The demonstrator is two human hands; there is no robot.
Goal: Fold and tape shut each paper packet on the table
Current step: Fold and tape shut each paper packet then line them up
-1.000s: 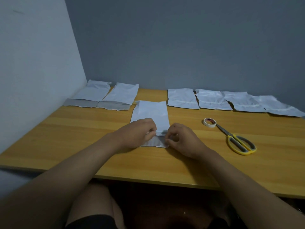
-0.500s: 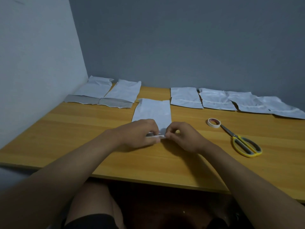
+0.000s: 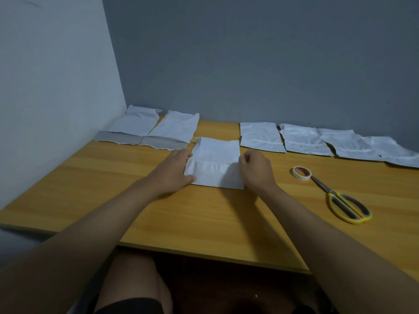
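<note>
**Both hands on the centre packet, near flap turned up**

I saw the paper packet (image 3: 215, 163) lying flat on the wooden surface (image 3: 204, 214) just above the middle of the frame, its near part folded up over the body so that a crease line ran across it. My left hand (image 3: 173, 173) lay at the packet's left edge, fingers spread loosely and flat, thumb resting on the lower left corner of the paper. My right hand (image 3: 256, 169) sat at the right edge with the fingers curled in; the fingertips met the paper at the end of the fold line, but I could not tell whether they pinched the edge or merely pressed on it.

In the upper left of the frame, against the pale wall (image 3: 52, 87), two folded packets (image 3: 154, 129) lay side by side, each showing a grey strip along its near edge. Along the upper right, a row of four more white packets (image 3: 317, 141) lay flat by the grey back wall, touching or overlapping at their edges.

To the right of my right hand, well clear of it, a roll of tape (image 3: 302, 172) lay on the surface. The yellow-handled scissors (image 3: 340, 202) lay beside it, blade tips at the roll and handles toward the lower right.
</note>
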